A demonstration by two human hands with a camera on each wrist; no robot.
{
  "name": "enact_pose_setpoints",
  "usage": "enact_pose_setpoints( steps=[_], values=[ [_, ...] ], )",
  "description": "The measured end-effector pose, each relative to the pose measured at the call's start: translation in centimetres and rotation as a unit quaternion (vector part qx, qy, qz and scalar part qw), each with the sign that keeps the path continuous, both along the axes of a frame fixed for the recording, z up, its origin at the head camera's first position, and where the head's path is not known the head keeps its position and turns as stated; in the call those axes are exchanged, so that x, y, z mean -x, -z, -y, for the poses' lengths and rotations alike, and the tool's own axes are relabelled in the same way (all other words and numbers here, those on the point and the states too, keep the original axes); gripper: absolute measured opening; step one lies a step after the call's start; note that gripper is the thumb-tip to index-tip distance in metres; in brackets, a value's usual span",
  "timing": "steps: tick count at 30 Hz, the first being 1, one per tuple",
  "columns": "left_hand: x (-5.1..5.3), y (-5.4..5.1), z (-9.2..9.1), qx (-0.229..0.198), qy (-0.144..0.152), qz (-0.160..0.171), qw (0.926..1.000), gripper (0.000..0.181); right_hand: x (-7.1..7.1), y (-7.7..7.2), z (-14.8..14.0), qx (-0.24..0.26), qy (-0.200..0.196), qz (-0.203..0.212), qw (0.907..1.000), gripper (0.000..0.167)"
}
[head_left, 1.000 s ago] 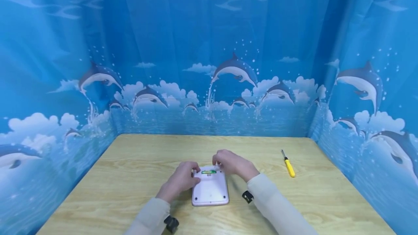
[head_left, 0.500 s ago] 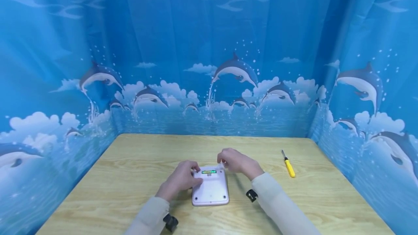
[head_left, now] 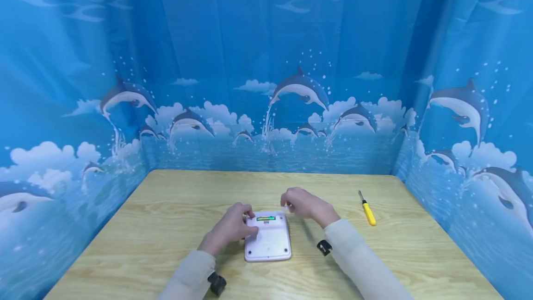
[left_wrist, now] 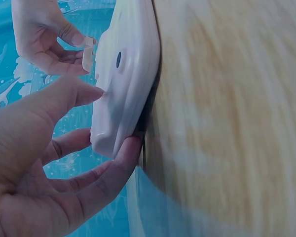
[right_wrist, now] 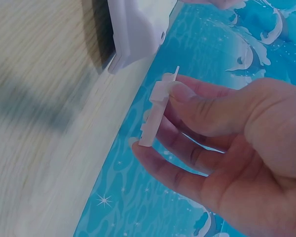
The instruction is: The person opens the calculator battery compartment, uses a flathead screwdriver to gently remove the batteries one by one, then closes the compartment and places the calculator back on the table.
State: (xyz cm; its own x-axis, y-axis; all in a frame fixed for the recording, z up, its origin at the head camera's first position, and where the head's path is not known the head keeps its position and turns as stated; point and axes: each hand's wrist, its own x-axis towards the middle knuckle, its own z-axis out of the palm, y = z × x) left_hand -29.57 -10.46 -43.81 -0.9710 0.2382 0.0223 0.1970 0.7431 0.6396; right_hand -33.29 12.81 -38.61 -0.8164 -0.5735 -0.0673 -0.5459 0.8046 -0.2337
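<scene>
A pale pinkish-white device (head_left: 268, 244) lies on the table with its underside up, and a green battery (head_left: 266, 219) shows in its slot near the far edge. My left hand (head_left: 231, 226) grips the device's far left corner; in the left wrist view the thumb is on the underside and the fingers (left_wrist: 130, 150) are at the edge. My right hand (head_left: 306, 205), just beyond the far right corner, pinches a small white cover (right_wrist: 155, 113) between thumb and fingers, apart from the device (right_wrist: 140, 29).
A screwdriver (head_left: 368, 214) with a yellow handle lies on the table at the right. The wooden table (head_left: 187, 189) is enclosed at the back and sides by a blue curtain (head_left: 266, 152) with printed dolphins.
My right hand has moved to the right, away from the device's far edge, with the small cover in its fingers. The left hand and the device have hardly moved.
</scene>
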Motion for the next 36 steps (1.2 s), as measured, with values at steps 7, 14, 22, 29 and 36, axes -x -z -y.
enact_pose_setpoints(
  steps=[7,14,22,29,36],
  values=[
    [0.1,0.0,0.0,0.002,0.001,-0.006,1.0000,0.027,0.3,0.1,-0.9,0.016,0.001,0.007,0.9999,0.030],
    [0.0,-0.1,-0.1,-0.002,-0.001,-0.004,1.0000,0.028,0.8,0.0,-2.1,0.020,0.011,0.014,0.9996,0.028],
    [-0.1,-0.1,-0.1,-0.006,-0.008,0.002,0.9999,0.028,1.5,0.3,-3.6,0.024,0.011,0.012,0.9996,0.026],
    [-0.2,0.0,-0.1,-0.008,-0.001,-0.002,1.0000,0.028,2.2,1.0,-4.8,0.022,0.023,0.017,0.9994,0.024],
    [-0.1,0.0,-0.1,-0.007,0.003,-0.005,1.0000,0.027,2.9,1.4,-5.8,0.023,0.039,0.024,0.9987,0.024]
  ],
)
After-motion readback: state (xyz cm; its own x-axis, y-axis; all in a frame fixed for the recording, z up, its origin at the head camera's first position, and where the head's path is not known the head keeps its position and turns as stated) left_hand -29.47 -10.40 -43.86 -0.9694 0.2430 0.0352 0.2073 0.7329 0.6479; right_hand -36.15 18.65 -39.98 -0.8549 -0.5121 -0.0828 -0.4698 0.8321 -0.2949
